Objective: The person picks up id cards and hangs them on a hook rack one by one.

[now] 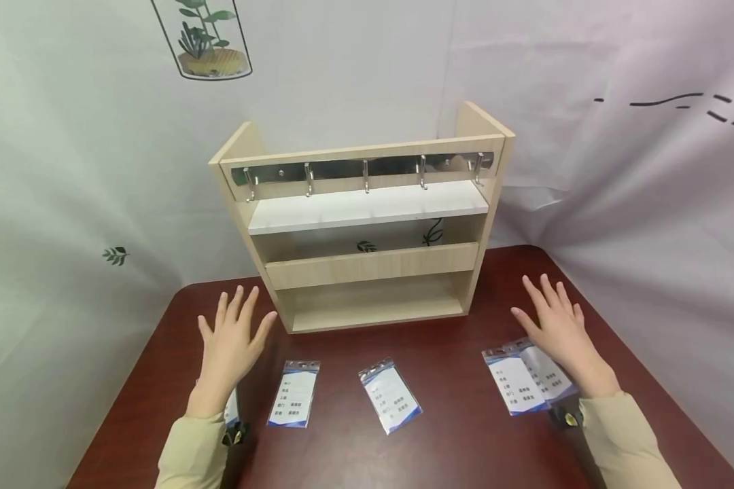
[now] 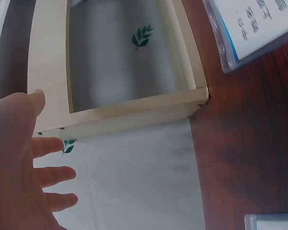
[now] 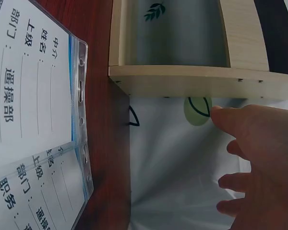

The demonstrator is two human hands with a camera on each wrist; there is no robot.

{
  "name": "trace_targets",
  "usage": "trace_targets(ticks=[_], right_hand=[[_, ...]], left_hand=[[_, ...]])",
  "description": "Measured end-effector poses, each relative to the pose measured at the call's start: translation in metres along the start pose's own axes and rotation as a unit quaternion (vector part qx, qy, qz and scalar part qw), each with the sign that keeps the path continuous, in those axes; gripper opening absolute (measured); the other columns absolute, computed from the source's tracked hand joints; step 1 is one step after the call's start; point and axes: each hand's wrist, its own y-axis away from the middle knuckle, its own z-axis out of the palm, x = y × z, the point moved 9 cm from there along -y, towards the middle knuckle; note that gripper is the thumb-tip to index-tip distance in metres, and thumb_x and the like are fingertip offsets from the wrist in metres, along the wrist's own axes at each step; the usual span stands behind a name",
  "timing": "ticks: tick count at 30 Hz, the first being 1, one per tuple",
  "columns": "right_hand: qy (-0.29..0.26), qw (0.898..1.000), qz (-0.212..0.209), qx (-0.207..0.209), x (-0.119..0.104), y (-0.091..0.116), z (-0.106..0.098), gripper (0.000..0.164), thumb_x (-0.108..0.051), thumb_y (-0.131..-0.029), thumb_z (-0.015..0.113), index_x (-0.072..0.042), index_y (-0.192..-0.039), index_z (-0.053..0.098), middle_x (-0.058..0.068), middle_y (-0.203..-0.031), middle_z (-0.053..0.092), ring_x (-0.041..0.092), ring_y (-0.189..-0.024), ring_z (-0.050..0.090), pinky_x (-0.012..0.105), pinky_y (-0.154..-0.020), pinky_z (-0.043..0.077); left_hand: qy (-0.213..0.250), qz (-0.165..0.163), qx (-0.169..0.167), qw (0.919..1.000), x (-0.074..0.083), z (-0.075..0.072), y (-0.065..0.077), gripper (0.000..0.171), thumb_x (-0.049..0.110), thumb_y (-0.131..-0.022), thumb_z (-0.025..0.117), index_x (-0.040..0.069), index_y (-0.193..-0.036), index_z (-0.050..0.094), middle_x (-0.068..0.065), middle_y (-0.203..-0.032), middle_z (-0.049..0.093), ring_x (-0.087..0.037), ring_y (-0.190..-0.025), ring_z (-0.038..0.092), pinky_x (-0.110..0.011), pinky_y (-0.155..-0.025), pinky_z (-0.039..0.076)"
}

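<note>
While the left hand (image 1: 228,350) hovered, fingers spread and empty, near the left edge of the dark-red wooden counter (image 1: 452,448), the right hand (image 1: 559,331), likewise splayed and empty, hung above two overlapping white-and-blue cards (image 1: 512,386) in clear plastic sleeves. Two matching cards (image 1: 293,396) lay between, before the pale wooden hook rack (image 1: 373,267).

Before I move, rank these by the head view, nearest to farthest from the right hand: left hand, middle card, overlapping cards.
From the right hand:
1. Overlapping cards: on the right, by the right wrist.
2. Middle card: left of those, lying at a slant.
3. Left hand: on the opposite side, beyond the middle card.
</note>
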Motion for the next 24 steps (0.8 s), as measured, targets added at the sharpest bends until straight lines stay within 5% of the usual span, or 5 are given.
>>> trace_targets(ticks=[13, 24], right_hand=[[-0.062, 0.998, -0.018, -0.027, 0.011, 0.009, 0.004, 0.072, -0.035, -0.102, 0.057, 0.001, -0.156, 0.026, 0.040, -0.154, 0.025, 0.060, -0.141, 0.017, 0.076, -0.105, 0.018], [-0.029, 0.997, 0.017, -0.074, 0.024, 0.019, 0.012, 0.066, -0.032, -0.100, 0.061, 0.010, -0.146, 0.039, 0.040, -0.140, 0.045, 0.057, -0.125, 0.045, 0.069, -0.096, 0.038]], left_hand=[[0.091, 0.007, 0.025, 0.9955, 0.005, 0.004, -0.014, 0.064, 0.033, -0.099, 0.062, 0.000, -0.150, 0.043, -0.027, -0.151, 0.043, -0.048, -0.141, 0.034, -0.068, -0.110, 0.026], [0.195, -0.040, 0.050, 0.9787, -0.006, 0.011, -0.024, 0.060, 0.028, -0.098, 0.067, 0.002, -0.148, 0.048, -0.022, -0.145, 0.053, -0.041, -0.133, 0.049, -0.057, -0.106, 0.039]])
